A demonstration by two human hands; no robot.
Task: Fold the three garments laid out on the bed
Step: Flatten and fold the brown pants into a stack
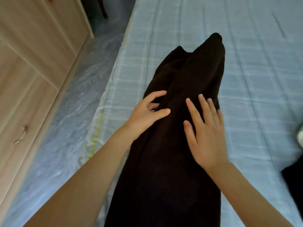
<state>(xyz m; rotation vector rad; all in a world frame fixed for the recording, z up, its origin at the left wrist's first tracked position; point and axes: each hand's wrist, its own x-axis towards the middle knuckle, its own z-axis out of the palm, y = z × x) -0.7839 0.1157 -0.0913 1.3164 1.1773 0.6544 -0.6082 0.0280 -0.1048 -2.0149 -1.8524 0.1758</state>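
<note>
A long dark brown garment [172,161] lies lengthwise on the bed [254,79], which has a light blue checked cover. Its far end narrows to two points. My left hand [146,115] rests on the garment's left edge with its fingers curled around a fold of the cloth. My right hand [205,128] lies flat on the garment to the right, fingers spread, holding nothing. Another black garment [293,182] shows at the right edge of the view, with a bit of white cloth [300,136] above it.
A light wooden wardrobe [32,71] with a metal handle [20,135] stands to the left. Between it and the bed runs a strip of floor under blue plastic sheeting [65,128]. A dark chair leg [103,9] stands at the top.
</note>
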